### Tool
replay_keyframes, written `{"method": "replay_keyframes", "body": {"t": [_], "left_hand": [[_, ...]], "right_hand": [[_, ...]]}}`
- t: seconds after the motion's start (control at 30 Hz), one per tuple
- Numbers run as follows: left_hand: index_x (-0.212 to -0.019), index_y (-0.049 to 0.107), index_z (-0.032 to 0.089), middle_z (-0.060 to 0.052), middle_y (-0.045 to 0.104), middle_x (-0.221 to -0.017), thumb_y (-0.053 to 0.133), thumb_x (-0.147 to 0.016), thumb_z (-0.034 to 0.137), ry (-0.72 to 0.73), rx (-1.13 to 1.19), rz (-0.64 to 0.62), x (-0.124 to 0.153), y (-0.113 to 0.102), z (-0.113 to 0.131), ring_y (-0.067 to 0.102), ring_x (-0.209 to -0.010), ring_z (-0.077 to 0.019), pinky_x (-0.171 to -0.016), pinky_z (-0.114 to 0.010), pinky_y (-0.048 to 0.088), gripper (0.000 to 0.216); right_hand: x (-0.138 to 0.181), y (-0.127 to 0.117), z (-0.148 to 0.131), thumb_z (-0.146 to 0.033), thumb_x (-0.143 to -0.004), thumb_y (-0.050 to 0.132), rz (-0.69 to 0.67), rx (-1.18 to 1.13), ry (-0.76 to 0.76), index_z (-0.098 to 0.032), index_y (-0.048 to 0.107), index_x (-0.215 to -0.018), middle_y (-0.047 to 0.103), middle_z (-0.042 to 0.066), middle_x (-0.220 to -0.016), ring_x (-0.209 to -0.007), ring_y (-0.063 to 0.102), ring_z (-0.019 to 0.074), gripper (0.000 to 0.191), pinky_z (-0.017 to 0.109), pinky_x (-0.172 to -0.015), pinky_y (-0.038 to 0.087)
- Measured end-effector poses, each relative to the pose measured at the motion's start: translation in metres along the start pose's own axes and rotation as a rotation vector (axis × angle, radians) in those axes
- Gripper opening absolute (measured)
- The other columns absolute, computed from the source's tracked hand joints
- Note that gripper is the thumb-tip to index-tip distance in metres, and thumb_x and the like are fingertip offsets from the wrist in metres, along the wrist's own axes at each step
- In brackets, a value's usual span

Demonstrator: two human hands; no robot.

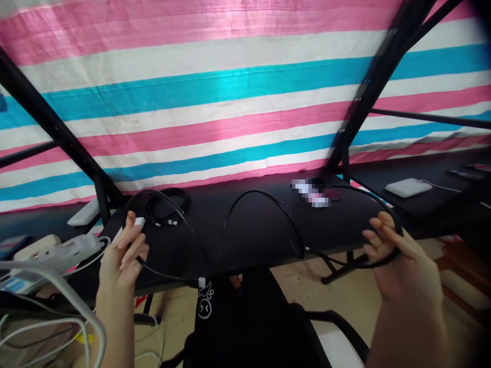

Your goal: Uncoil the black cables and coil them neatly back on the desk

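Note:
A black cable (251, 191) runs in wide loops between my two hands, above the front of the black table (264, 225). My left hand (125, 253) is closed round one part of it, fingers curled. A short end hangs from there toward my lap and carries a white connector (202, 281). On the other side, my right hand (402, 260) is closed on another part, and the cable bends round behind its fingers. Near my left hand, a second black cable (187, 202) lies coiled on the table with pale plug ends.
At the left stand a white power strip (69, 251) and thick white cords (72, 291). A small pack (314, 194), partly blurred, lies at the table's back right. Further right is a white flat box (408, 187). Black frame bars (368, 92) slant before a striped sheet (230, 76).

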State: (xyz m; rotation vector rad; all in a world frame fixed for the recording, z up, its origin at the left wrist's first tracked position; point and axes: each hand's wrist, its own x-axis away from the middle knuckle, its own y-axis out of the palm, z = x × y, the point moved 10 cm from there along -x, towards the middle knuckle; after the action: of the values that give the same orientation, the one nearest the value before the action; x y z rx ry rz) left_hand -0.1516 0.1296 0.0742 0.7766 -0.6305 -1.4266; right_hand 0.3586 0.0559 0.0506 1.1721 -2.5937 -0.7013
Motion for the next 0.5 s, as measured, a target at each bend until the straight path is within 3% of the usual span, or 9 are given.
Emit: {"method": "replay_keyframes", "body": {"t": [0.1,0.17,0.27,0.37,0.43,0.5], "left_hand": [[-0.093,0.062,0.018,0.007,0.048,-0.043,0.045,-0.088,0.006,0.121,-0.296,-0.073,0.003,0.024,0.0,0.04,-0.026,-0.0054,-0.023,-0.014,0.024,0.022],[-0.098,0.064,0.02,0.006,0.048,-0.041,0.055,-0.081,0.01,0.196,-0.504,-0.141,0.008,0.048,-0.001,0.042,-0.026,-0.008,-0.023,-0.015,0.02,0.021],[-0.103,0.065,0.021,0.005,0.048,-0.04,0.059,-0.081,0.019,0.147,-0.692,-0.188,0.012,0.071,-0.007,0.037,-0.026,-0.0079,-0.025,-0.015,0.017,0.024],[-0.07,0.066,0.014,0.004,0.038,-0.037,0.067,-0.072,0.022,-0.047,-0.678,-0.258,0.013,0.07,-0.012,0.03,-0.029,-0.0047,-0.03,-0.017,0.02,0.008],[-0.049,0.054,0.014,0.004,0.034,-0.039,0.07,-0.064,0.022,-0.121,-0.571,-0.282,0.011,0.059,-0.004,0.032,-0.033,-0.005,-0.034,-0.02,0.029,0.023],[-0.045,0.046,0.017,0.003,0.034,-0.042,0.061,-0.074,0.03,-0.096,-0.438,-0.177,0.003,0.033,0.019,0.037,-0.036,-0.0066,-0.038,-0.022,0.035,0.036]], "right_hand": [[0.01,0.047,-0.002,-0.026,-0.064,0.073,-0.165,0.115,-0.075,-0.021,0.074,-0.084,0.068,0.006,-0.092,-0.074,0.065,0.0142,0.021,0.016,-0.048,0.052],[0.022,0.096,0.003,-0.031,-0.069,0.071,-0.377,0.198,-0.073,-0.021,0.073,-0.087,0.067,0.007,-0.102,-0.091,0.065,0.02,0.02,0.022,-0.059,0.057],[0.034,0.15,0.006,-0.031,-0.073,0.068,-0.561,0.183,-0.044,-0.021,0.07,-0.09,0.066,0.007,-0.103,-0.093,0.064,0.0219,0.019,0.024,-0.055,0.057],[0.024,0.165,-0.002,-0.023,-0.07,0.067,-0.527,0.075,-0.003,-0.021,0.069,-0.084,0.064,0.004,-0.094,-0.078,0.065,0.0172,0.015,0.019,-0.044,0.049],[0.007,0.158,-0.002,-0.021,-0.075,0.061,-0.46,0.007,0.088,-0.02,0.068,-0.081,0.062,0.002,-0.085,-0.065,0.061,0.0108,0.01,0.016,-0.039,0.039],[-0.016,0.144,0.005,-0.023,-0.085,0.051,-0.416,-0.032,0.22,-0.019,0.067,-0.08,0.057,-0.001,-0.072,-0.05,0.052,0.0038,0.017,0.016,-0.036,0.025]]}}
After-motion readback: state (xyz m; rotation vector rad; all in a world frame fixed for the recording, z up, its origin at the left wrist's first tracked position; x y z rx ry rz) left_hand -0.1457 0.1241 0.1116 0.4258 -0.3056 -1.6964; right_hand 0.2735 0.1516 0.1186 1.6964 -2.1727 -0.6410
